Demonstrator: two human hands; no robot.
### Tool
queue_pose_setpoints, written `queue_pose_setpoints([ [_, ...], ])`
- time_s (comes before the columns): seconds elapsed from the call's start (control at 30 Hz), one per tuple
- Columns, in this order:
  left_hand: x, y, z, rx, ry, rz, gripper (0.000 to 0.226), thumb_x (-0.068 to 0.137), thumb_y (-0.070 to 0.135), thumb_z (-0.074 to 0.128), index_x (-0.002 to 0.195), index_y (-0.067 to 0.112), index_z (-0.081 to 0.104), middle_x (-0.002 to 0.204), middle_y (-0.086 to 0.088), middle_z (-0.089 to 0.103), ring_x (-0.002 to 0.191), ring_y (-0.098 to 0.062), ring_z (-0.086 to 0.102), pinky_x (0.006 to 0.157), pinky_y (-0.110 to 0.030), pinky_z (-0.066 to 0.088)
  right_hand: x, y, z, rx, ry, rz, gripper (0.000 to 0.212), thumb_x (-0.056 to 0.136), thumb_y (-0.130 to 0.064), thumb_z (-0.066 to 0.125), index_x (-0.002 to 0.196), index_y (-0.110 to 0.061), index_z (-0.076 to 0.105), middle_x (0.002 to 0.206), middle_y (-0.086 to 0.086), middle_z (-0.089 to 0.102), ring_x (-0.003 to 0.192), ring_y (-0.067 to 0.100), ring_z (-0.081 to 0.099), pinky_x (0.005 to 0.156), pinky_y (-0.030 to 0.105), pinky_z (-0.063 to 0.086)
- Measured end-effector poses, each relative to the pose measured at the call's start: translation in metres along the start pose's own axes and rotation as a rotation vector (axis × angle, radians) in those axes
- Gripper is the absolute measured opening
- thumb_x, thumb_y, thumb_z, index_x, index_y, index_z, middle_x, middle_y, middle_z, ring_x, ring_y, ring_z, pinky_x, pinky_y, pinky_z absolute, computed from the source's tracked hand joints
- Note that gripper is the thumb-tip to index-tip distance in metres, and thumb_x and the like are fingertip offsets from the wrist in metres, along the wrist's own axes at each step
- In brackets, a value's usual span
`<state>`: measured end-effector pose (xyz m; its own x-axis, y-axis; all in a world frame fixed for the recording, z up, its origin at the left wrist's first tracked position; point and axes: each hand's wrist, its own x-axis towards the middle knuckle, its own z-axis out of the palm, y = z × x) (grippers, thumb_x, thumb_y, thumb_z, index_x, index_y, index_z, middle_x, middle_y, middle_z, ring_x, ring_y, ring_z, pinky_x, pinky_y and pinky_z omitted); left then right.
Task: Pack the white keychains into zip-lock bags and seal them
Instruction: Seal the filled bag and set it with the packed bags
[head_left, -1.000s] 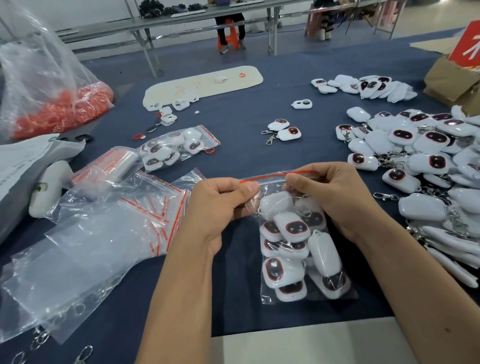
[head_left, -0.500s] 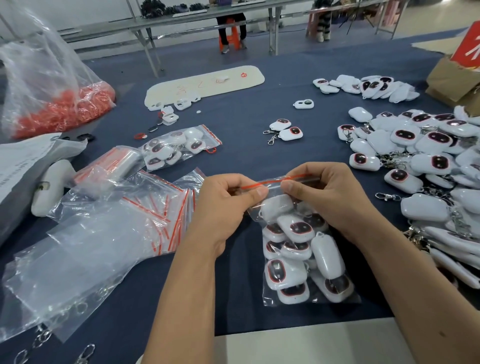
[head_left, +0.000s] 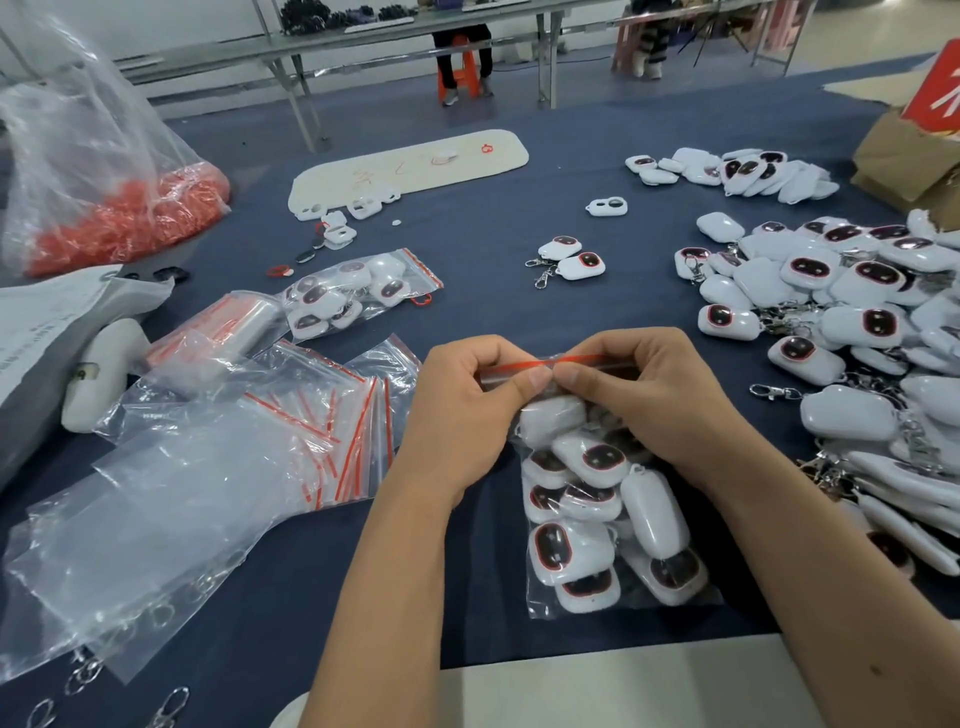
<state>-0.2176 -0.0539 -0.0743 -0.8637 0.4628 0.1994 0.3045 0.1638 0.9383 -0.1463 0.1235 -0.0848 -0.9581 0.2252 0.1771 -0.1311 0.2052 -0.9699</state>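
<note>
A clear zip-lock bag (head_left: 597, 525) filled with several white keychains lies on the blue table in front of me. Its red zip strip runs along the top edge. My left hand (head_left: 467, 410) and my right hand (head_left: 649, 400) both pinch that strip, thumbs meeting near its middle. A big heap of loose white keychains (head_left: 831, 312) covers the table to the right. A filled bag (head_left: 358, 291) lies further back on the left. Empty zip-lock bags (head_left: 311, 410) are piled just left of my left hand.
A large plastic sack of red rings (head_left: 114, 208) stands at the far left. A white foam sheet (head_left: 415, 161) lies at the back centre, a cardboard box (head_left: 914, 156) at the far right. Two loose keychains (head_left: 571, 260) sit mid-table. Metal clasps (head_left: 83, 670) lie near the front left.
My two hands have slid toward each other along the red strip, so the thumbs now meet near its middle. The bag has stayed in place.
</note>
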Motion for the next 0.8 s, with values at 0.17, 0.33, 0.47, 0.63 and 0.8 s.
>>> queue_pose_setpoints([
  [0.17, 0.0017, -0.0044, -0.0032, 0.116, 0.091, -0.017, 0.013, 0.089, 0.013, 0.077, 0.080, 0.021, 0.074, 0.071, 0.010, 0.071, 0.066, -0.003, 0.064, 0.066, -0.022, 0.052, 0.0041, 0.0044, -0.0038, -0.060, 0.102, 0.030, 0.010, 0.094, -0.023, 0.078, 0.085, -0.026, 0.081, 0.081, -0.001, 0.080, 0.074, 0.010, 0.074, 0.075, 0.031, 0.056],
  [0.33, -0.0001, -0.0023, -0.0008, 0.110, 0.033, 0.008, 0.016, 0.086, 0.013, 0.080, 0.075, 0.023, 0.076, 0.069, 0.010, 0.071, 0.064, -0.002, 0.063, 0.062, -0.019, 0.051, 0.0009, -0.0025, -0.0015, -0.048, 0.058, -0.043, 0.015, 0.093, -0.016, 0.079, 0.080, -0.025, 0.080, 0.074, -0.001, 0.078, 0.065, 0.004, 0.067, 0.065, 0.016, 0.051],
  [0.47, 0.0005, -0.0017, -0.0014, 0.072, 0.038, 0.014, 0.018, 0.084, 0.006, 0.081, 0.070, 0.017, 0.076, 0.063, 0.006, 0.070, 0.059, -0.006, 0.060, 0.058, -0.021, 0.048, 0.0010, -0.0037, -0.0017, -0.030, 0.055, -0.038, 0.018, 0.092, -0.014, 0.080, 0.077, -0.024, 0.080, 0.073, 0.002, 0.078, 0.065, 0.007, 0.068, 0.065, 0.017, 0.052],
  [0.63, 0.0005, -0.0012, -0.0018, 0.053, 0.072, 0.000, 0.019, 0.084, 0.006, 0.081, 0.069, 0.016, 0.076, 0.064, 0.004, 0.071, 0.060, -0.007, 0.060, 0.059, -0.021, 0.048, 0.0010, -0.0012, -0.0014, -0.007, 0.133, 0.059, 0.013, 0.091, -0.025, 0.081, 0.079, -0.022, 0.083, 0.075, -0.001, 0.079, 0.064, 0.005, 0.068, 0.061, 0.019, 0.054],
  [0.8, 0.0001, 0.0011, -0.0021, -0.120, 0.126, -0.103, 0.014, 0.085, 0.008, 0.082, 0.076, 0.019, 0.079, 0.076, -0.001, 0.078, 0.069, -0.010, 0.069, 0.064, -0.021, 0.055, 0.0021, -0.0033, -0.0016, 0.061, 0.195, -0.039, 0.027, 0.096, -0.027, 0.076, 0.074, -0.012, 0.077, 0.071, 0.006, 0.076, 0.062, 0.012, 0.062, 0.063, 0.024, 0.053],
])
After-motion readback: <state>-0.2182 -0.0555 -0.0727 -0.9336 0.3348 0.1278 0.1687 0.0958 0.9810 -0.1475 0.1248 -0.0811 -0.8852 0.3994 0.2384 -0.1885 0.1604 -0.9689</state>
